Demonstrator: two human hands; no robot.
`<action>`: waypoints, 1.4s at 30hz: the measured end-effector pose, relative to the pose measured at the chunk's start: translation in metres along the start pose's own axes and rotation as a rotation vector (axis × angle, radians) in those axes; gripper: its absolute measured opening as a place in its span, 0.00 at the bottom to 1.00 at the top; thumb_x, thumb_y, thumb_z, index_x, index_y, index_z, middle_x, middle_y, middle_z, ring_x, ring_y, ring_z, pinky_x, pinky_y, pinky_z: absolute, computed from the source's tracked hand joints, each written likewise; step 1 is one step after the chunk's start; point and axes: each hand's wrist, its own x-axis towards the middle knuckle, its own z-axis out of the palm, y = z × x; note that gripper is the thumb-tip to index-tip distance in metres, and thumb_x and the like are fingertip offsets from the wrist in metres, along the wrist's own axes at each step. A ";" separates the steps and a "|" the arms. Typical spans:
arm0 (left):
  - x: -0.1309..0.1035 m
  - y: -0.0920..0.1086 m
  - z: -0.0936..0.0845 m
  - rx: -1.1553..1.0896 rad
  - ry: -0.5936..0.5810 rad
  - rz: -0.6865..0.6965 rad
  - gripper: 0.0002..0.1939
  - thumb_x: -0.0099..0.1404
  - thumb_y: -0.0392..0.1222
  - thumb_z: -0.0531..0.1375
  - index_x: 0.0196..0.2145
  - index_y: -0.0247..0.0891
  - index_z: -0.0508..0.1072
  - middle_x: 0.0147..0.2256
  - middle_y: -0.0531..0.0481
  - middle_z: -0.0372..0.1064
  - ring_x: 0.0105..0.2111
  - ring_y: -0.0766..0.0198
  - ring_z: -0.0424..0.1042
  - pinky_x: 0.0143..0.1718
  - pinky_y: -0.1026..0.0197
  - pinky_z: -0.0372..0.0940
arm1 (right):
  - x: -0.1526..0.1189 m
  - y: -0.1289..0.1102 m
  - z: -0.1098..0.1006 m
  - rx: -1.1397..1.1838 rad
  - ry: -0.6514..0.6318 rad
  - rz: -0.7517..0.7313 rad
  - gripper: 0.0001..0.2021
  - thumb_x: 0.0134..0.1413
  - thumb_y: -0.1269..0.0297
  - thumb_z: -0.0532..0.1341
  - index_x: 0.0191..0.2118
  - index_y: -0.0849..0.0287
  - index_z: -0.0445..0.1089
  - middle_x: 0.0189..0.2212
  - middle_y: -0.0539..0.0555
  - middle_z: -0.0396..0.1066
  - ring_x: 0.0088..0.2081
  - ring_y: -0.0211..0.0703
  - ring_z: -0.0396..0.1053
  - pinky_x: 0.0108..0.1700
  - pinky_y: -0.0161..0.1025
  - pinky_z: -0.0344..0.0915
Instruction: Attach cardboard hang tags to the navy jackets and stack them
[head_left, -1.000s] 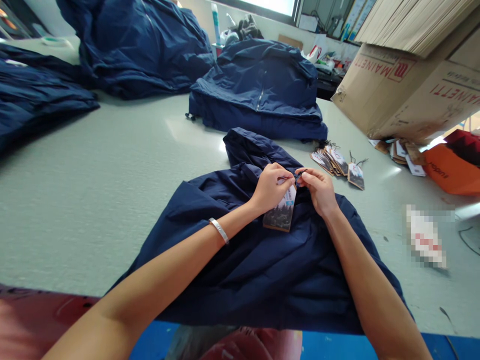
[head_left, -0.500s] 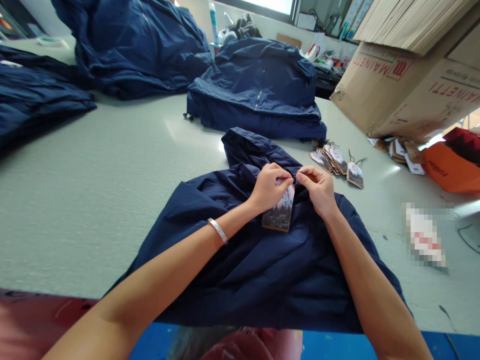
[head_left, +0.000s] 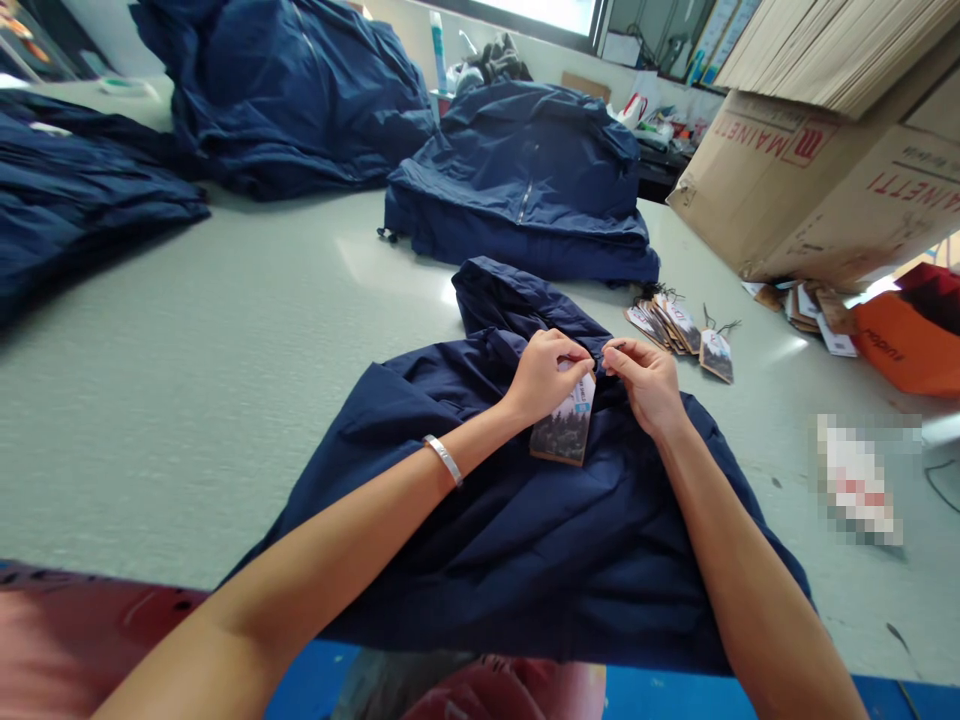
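A navy jacket [head_left: 480, 540] lies spread in front of me, its hood end pointing away. Over its upper part my left hand [head_left: 551, 375] is closed in a pinch at the top of a hang tag [head_left: 561, 430] with a dark forest picture. Close by on the right, my right hand [head_left: 646, 380] pinches a thin dark tag string [head_left: 616, 349]. Only a bit of that string shows between the fingers. The tag lies against the jacket, its upper end covered by my left fingers.
More navy jackets lie behind, one folded [head_left: 517, 190] and one heaped [head_left: 285, 100]. A stack of hang tags [head_left: 666, 322] and a single tag [head_left: 716, 355] rest to the right. Beyond are a cardboard box [head_left: 795, 190] and an orange bag [head_left: 911, 345] on the table [head_left: 225, 400].
The whole view has shifted slightly, so everything appears a little farther right. Both hands keep their pinch, with a slightly wider gap between them.
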 end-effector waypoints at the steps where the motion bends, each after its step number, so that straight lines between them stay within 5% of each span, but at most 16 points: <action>1: 0.000 0.000 0.000 0.005 0.006 0.005 0.05 0.59 0.33 0.63 0.27 0.38 0.78 0.29 0.50 0.74 0.36 0.61 0.69 0.48 0.53 0.63 | 0.000 0.001 0.000 0.013 -0.001 0.008 0.12 0.38 0.58 0.71 0.29 0.58 0.74 0.24 0.48 0.70 0.26 0.35 0.64 0.30 0.35 0.61; 6: -0.003 0.000 0.002 -0.006 0.024 0.053 0.09 0.58 0.35 0.65 0.38 0.40 0.78 0.34 0.49 0.76 0.40 0.60 0.70 0.44 0.56 0.65 | -0.001 0.003 0.001 0.005 -0.016 -0.009 0.11 0.39 0.58 0.71 0.30 0.57 0.75 0.26 0.49 0.71 0.26 0.35 0.64 0.30 0.35 0.63; 15: -0.002 0.003 -0.001 0.058 0.077 0.101 0.04 0.62 0.36 0.62 0.30 0.40 0.77 0.30 0.51 0.75 0.37 0.60 0.68 0.42 0.58 0.65 | -0.003 -0.002 0.001 0.033 -0.060 -0.004 0.09 0.40 0.63 0.65 0.32 0.57 0.76 0.25 0.50 0.72 0.28 0.38 0.67 0.32 0.37 0.64; 24: -0.005 -0.002 0.000 0.152 0.031 0.257 0.10 0.68 0.41 0.56 0.32 0.38 0.77 0.30 0.48 0.72 0.37 0.60 0.66 0.43 0.57 0.64 | -0.002 0.001 0.003 -0.081 -0.089 0.053 0.16 0.46 0.51 0.66 0.21 0.58 0.71 0.18 0.48 0.65 0.20 0.33 0.57 0.23 0.34 0.52; 35: -0.005 -0.007 0.000 0.338 0.008 0.424 0.16 0.71 0.41 0.51 0.34 0.36 0.77 0.29 0.46 0.69 0.35 0.59 0.62 0.41 0.56 0.63 | -0.005 0.003 0.004 -0.100 -0.023 -0.022 0.13 0.47 0.63 0.63 0.16 0.58 0.65 0.13 0.44 0.58 0.18 0.32 0.51 0.23 0.35 0.48; 42: -0.003 -0.010 -0.001 0.340 0.033 0.462 0.17 0.71 0.39 0.51 0.31 0.35 0.76 0.28 0.46 0.68 0.34 0.60 0.62 0.39 0.57 0.64 | -0.005 0.003 0.001 -0.148 -0.031 -0.007 0.16 0.48 0.62 0.62 0.15 0.58 0.62 0.13 0.45 0.56 0.19 0.32 0.50 0.24 0.35 0.47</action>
